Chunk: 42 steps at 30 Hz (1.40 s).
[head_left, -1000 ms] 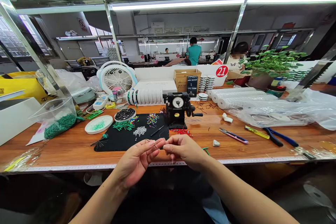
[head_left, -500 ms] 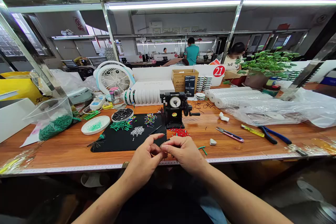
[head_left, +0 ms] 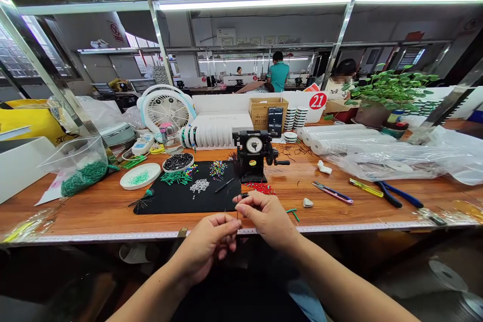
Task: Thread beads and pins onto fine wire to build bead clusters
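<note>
1. A black crank machine (head_left: 253,161) with a round dial stands on the wooden tabletop (head_left: 298,196).
2. Nearer than the machine, a thin dark strand (head_left: 237,215) runs between two hands.
3. The left hand (head_left: 211,242) pinches it low, fingers curled.
4. The right hand (head_left: 268,217) pinches it higher, thumb against forefinger.
5. Left of the machine: black mat (head_left: 162,202), silvery pieces (head_left: 199,186).
6. Right of it: pliers (head_left: 390,196).

Bare hands (head_left: 269,219), two, lower centre. Crank machine (head_left: 252,156), one, centre. Black mat (head_left: 169,201), one, left of centre. Shallow round dishes (head_left: 151,173), two, left. Fan (head_left: 166,111), one, left. Tall spool stacks (head_left: 301,118), two, right of centre. Potted plant (head_left: 390,93), one, upper right. Pliers (head_left: 403,194), one pair, right.
</note>
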Each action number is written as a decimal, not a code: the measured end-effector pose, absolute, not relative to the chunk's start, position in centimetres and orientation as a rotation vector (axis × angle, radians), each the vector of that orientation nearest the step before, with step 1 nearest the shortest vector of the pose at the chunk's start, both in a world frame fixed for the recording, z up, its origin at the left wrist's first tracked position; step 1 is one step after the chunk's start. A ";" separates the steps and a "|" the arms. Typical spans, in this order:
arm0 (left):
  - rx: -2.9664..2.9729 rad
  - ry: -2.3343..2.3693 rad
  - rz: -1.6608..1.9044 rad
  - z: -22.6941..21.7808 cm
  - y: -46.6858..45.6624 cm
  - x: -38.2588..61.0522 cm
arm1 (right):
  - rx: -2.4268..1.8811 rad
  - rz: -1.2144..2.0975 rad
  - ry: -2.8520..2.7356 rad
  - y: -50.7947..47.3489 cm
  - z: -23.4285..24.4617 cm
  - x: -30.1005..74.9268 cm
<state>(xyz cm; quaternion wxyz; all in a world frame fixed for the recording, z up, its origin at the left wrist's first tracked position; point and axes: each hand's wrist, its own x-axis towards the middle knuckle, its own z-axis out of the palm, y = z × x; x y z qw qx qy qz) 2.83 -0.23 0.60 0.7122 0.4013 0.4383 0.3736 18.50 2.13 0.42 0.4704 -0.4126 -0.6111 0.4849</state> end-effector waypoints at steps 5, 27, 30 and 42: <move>0.376 0.804 1.008 -0.1 -0.6 3.1 | -0.920 1.645 -1.250 1.0 -0.4 18.8; 0.126 0.605 1.011 -0.5 -1.7 4.0 | -1.080 0.959 -1.446 -1.9 -2.1 16.1; 0.128 0.604 1.006 -0.5 -1.8 4.0 | -1.085 0.975 -1.431 -1.8 -1.9 16.0; 0.125 0.593 1.026 -0.7 -1.9 3.8 | -1.075 1.036 -1.399 -1.9 -1.9 16.1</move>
